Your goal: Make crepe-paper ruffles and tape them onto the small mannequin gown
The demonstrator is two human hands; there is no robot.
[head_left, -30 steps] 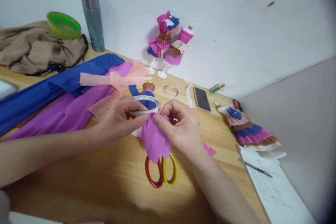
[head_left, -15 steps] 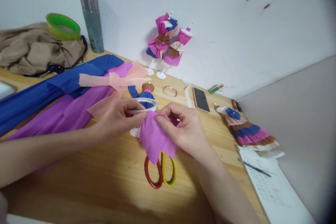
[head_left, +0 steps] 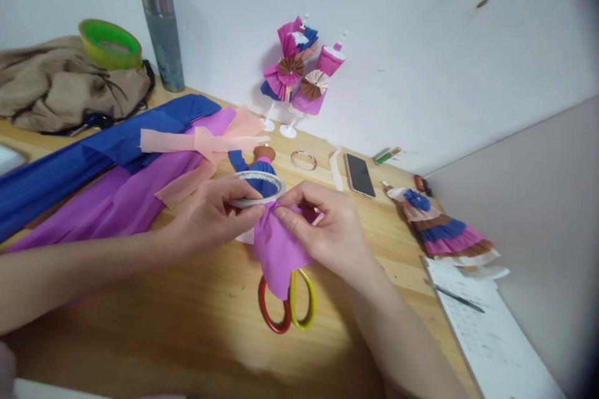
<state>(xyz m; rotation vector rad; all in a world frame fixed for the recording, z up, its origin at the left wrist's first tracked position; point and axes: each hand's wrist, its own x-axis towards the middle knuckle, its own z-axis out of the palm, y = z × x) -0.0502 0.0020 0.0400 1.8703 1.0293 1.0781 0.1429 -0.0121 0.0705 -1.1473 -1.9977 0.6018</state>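
Observation:
My left hand (head_left: 218,212) is closed on a thin white roll of tape (head_left: 278,190), its ring tilted toward me. Between thumb and fingers, my right hand (head_left: 322,224) pinches the gathered upper edge of a piece of purple crepe paper (head_left: 278,249). That edge meets the tape roll, and the paper hangs down over scissors (head_left: 274,308) with one red and one yellow handle. The scissors' blades are hidden. Just behind the roll stands a small doll dress form (head_left: 264,154) with a brown top, pink waistband and blue skirt, partly covered by the tape.
Blue crepe paper (head_left: 56,168), purple crepe paper (head_left: 116,209) and peach strips (head_left: 187,140) lie left. Two decorated dress forms (head_left: 290,75) stand by the wall. A bangle (head_left: 303,161), phone (head_left: 359,176), layered paper dress (head_left: 444,230) and notebook (head_left: 496,324) lie right; a bottle (head_left: 161,37) stands back left.
The purple paper's top edge is bunched more tightly between my fingers, and its hanging part looks narrower. The tape roll has shifted slightly right and tilted, showing more of its ring.

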